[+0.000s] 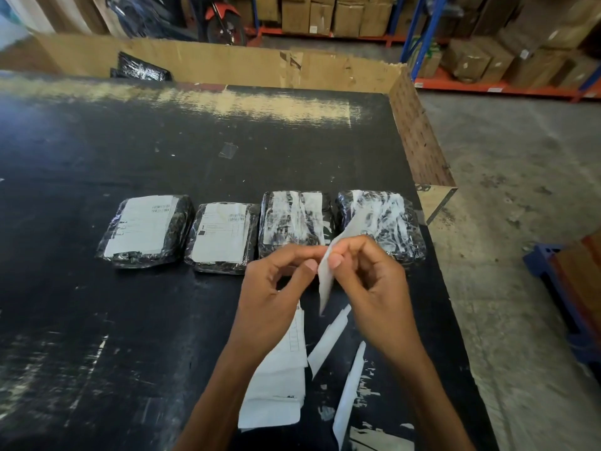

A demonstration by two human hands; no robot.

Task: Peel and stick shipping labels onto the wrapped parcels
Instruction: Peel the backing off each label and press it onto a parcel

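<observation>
A white label (325, 281) is held up over the near right part of the black table (97, 320), just in front of a row of four wrapped parcels. It is seen almost edge-on, its long axis running from a lower tip near the person up and away toward the right. Both hands pinch it: the left hand (273, 288) and the right hand (377, 281) each have thumb and curled fingers (292, 255) closed on its upper part, tips nearly meeting.

The first parcel (146, 229) and second parcel (224, 236) carry white labels with barcodes — the print is too small to read. The third parcel (296, 219) and fourth parcel (380, 219) show streaky white patches; label or glare, I cannot tell.

Printed sheets (276, 385) lie under the left forearm, with white paper strips (328, 340) beside them. At the far edge a cardboard bin (227, 63) holds black wrapped bundles (140, 68).
</observation>
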